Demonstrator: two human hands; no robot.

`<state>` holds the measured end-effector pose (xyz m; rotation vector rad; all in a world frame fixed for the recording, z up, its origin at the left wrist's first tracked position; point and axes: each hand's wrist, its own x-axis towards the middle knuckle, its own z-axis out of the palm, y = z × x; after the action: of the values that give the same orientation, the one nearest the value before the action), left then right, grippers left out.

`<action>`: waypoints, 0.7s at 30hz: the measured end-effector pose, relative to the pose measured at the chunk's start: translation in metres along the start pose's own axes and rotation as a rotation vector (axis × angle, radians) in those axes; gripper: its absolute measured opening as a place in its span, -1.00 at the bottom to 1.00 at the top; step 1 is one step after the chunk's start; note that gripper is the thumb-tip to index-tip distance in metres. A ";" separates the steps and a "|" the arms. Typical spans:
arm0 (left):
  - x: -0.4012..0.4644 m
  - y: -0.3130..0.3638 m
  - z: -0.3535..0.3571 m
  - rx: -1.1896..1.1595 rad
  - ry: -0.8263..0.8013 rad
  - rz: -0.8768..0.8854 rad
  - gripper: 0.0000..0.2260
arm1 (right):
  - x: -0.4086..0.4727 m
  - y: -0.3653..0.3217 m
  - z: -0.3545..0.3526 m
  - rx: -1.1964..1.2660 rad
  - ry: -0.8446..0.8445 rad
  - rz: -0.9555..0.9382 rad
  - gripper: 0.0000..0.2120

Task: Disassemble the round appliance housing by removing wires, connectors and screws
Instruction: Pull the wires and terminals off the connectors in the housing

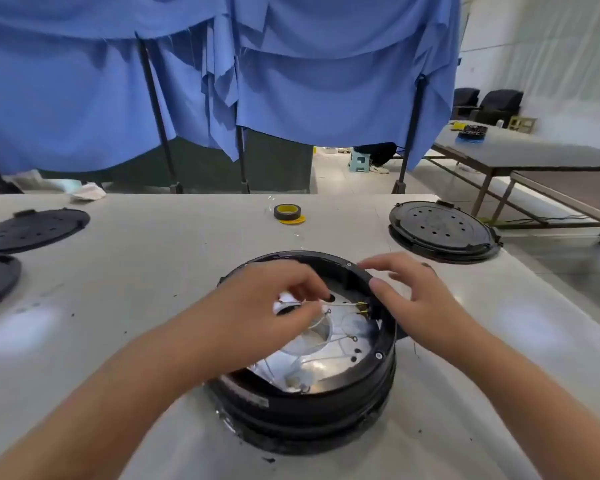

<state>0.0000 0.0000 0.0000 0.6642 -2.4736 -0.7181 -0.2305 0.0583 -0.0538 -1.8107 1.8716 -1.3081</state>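
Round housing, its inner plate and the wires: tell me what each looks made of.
Round housing: apparently matte black moulded plastic, judging by its dull ribbed wall. Inner plate: seemingly bare metal, shiny and reflective. Wires: white, possibly fibre-sleeved, ending in small metal ring terminals; too small to be sure. The left hand pinches one; the right hand hovers at the rim.

Your left hand [257, 306] hides the housing's [326, 407] left inner rim. Your right hand's fingers [392, 268] are blurred. Black lids [32, 230] at the left: cut by the edge.
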 end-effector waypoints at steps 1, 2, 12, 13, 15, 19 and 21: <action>0.012 0.001 0.006 0.024 -0.033 -0.004 -0.89 | 0.001 0.000 0.004 0.023 0.020 0.023 -0.78; 0.022 0.003 0.011 0.058 -0.068 -0.018 -0.88 | 0.002 0.000 0.006 0.054 0.034 0.047 -0.77; 0.074 0.000 0.043 0.270 -0.243 0.016 -0.90 | -0.007 0.014 0.020 0.300 0.047 0.053 -0.68; 0.074 -0.002 0.045 0.262 -0.239 0.011 -0.90 | -0.008 0.015 0.021 0.320 0.054 0.066 -0.70; 0.073 -0.005 0.047 0.242 -0.234 0.004 -0.90 | -0.010 0.016 0.024 0.325 0.072 0.070 -0.71; 0.070 -0.009 0.050 0.231 -0.223 0.040 -0.89 | -0.011 0.015 0.027 0.337 0.096 0.048 -0.67; 0.068 -0.009 0.052 0.266 -0.200 0.072 -0.89 | -0.011 0.015 0.027 0.329 0.100 0.033 -0.68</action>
<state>-0.0784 -0.0264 -0.0234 0.6188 -2.7934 -0.4504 -0.2202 0.0547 -0.0847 -1.5671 1.6073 -1.6104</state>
